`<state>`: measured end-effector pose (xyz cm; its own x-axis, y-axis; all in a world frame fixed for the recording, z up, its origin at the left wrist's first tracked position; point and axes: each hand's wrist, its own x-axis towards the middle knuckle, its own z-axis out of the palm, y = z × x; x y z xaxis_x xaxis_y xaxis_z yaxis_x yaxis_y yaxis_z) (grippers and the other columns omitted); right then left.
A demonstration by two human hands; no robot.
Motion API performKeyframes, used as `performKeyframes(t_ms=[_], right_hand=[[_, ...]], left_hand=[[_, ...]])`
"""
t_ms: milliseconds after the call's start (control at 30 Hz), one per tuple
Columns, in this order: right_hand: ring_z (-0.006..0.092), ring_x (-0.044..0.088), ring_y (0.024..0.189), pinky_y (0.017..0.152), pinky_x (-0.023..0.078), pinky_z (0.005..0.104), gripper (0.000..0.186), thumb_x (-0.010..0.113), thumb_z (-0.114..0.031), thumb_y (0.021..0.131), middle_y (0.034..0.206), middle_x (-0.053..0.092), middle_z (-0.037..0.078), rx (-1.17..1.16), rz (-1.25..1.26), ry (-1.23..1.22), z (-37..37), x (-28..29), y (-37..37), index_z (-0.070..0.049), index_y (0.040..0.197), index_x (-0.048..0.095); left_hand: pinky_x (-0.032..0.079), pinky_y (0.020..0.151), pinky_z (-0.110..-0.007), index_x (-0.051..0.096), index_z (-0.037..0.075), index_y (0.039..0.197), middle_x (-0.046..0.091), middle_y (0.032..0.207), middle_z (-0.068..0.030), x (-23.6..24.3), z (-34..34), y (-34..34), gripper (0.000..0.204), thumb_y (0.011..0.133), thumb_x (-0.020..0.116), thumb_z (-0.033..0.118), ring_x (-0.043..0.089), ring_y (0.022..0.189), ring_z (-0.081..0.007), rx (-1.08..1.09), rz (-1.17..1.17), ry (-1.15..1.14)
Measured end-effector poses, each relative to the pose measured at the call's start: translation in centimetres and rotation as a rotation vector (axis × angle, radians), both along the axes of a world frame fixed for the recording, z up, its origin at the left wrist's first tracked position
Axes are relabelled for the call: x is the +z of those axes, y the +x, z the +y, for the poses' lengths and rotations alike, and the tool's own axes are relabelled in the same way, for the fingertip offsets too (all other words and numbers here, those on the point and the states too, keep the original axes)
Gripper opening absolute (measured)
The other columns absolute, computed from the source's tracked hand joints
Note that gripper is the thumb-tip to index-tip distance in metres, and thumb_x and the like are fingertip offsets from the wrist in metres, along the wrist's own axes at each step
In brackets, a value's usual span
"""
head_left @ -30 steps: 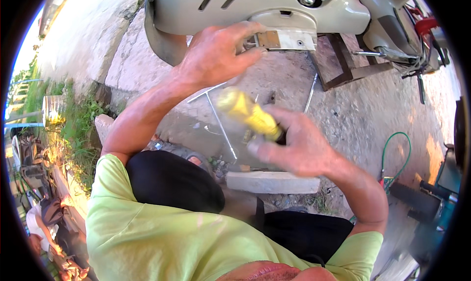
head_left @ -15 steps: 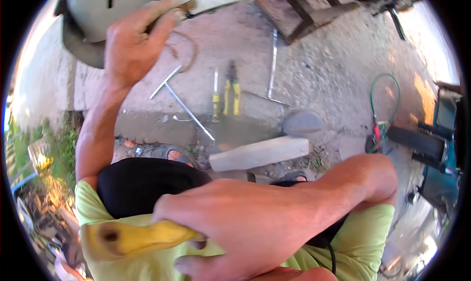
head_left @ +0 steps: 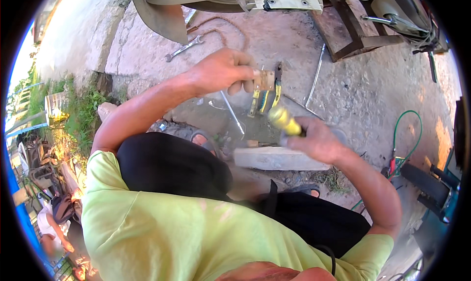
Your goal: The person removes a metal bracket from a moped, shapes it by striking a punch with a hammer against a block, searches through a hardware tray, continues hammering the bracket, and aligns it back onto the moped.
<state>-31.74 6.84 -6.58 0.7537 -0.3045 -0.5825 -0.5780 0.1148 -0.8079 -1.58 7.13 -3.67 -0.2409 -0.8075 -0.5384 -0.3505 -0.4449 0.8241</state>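
Observation:
My left hand (head_left: 225, 72), closed, pinches a small rusty metal plate (head_left: 265, 80) with holes between thumb and fingers. The plate hangs over several tools on the ground: a yellow-handled screwdriver (head_left: 253, 103) and pliers with yellow grips (head_left: 276, 95), partly covered by it. In my right hand (head_left: 316, 140) is a yellow-handled tool (head_left: 284, 120), its thick end pointing up and left. Motion blurs it, and I cannot make out its working end. The two hands are apart, the right one lower and above a pale block (head_left: 282, 158).
A pale vehicle body with a white bracket (head_left: 282, 0) overhangs the top. An open-ended wrench (head_left: 184, 49), a T-handle wrench (head_left: 231, 112) and another long-shafted wrench (head_left: 316, 75) lie on the concrete. A metal stand (head_left: 360, 41) is at upper right, a green cable (head_left: 419, 126) at right.
My left hand has come away from the white bracket and down, now with the metal plate. My right hand has swung outward from my chest with the yellow-handled tool. The view has shifted.

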Motion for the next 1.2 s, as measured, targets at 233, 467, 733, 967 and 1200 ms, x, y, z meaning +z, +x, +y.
performKeyframes(t_ms=[233, 467, 733, 967, 1200], right_hand=[[0.0066, 0.049, 0.06, 0.055, 0.038, 0.0247, 0.021, 0.073, -0.019, 0.09, 0.072, 0.056, -0.003, -0.614, -0.105, 0.247, -1.8, -0.3, 1.4, -0.004, 0.103, 0.067], [0.004, 0.046, 0.059, 0.053, 0.035, 0.0245, 0.019, 0.074, -0.019, 0.09, 0.07, 0.056, -0.005, -0.62, -0.179, 0.132, -1.9, -0.2, 3.2, -0.003, 0.099, 0.069], [0.0039, 0.046, 0.057, 0.051, 0.035, 0.0243, 0.02, 0.075, -0.021, 0.089, 0.069, 0.056, -0.005, -0.654, -0.137, 0.064, -2.9, -0.8, 3.4, -0.003, 0.098, 0.07], [0.0045, 0.043, 0.053, 0.049, 0.032, 0.0243, 0.019, 0.076, -0.023, 0.09, 0.065, 0.054, -0.006, -0.717, -0.104, 0.035, -5.7, -3.5, 1.4, -0.006, 0.089, 0.068], [0.0051, 0.046, 0.056, 0.048, 0.033, 0.0239, 0.014, 0.073, -0.022, 0.092, 0.069, 0.053, -0.005, -0.756, -0.004, 0.122, -6.6, -7.4, -0.7, -0.011, 0.09, 0.064]], left_hand=[[0.042, 0.057, -0.025, 0.07, -0.001, 0.104, 0.071, 0.083, -0.0067, -0.4, 0.2, -1.7, 0.025, 0.1, 0.06, 0.022, 0.054, 0.057, -0.0073, -0.062, 0.114, 0.011], [0.043, 0.057, -0.026, 0.071, 0.0, 0.098, 0.072, 0.08, -0.0036, -0.6, 0.5, -3.4, 0.021, 0.097, 0.063, 0.02, 0.054, 0.06, -0.0069, -0.029, 0.151, 0.039], [0.041, 0.058, -0.025, 0.069, 0.0, 0.109, 0.07, 0.086, -0.0046, -2.0, 0.1, -3.2, 0.024, 0.096, 0.064, 0.02, 0.053, 0.064, -0.0064, -0.081, 0.11, -0.072], [0.047, 0.065, -0.027, 0.069, 0.002, 0.112, 0.067, 0.084, -0.0036, -2.9, -1.0, -0.2, 0.027, 0.096, 0.066, 0.023, 0.055, 0.071, -0.0085, -0.084, -0.137, -0.201], [0.053, 0.077, -0.041, 0.068, 0.002, 0.112, 0.071, 0.094, -0.014, -6.9, -0.6, 3.7, 0.028, 0.091, 0.067, 0.022, 0.068, 0.085, -0.0308, -0.511, -0.449, -0.427]])
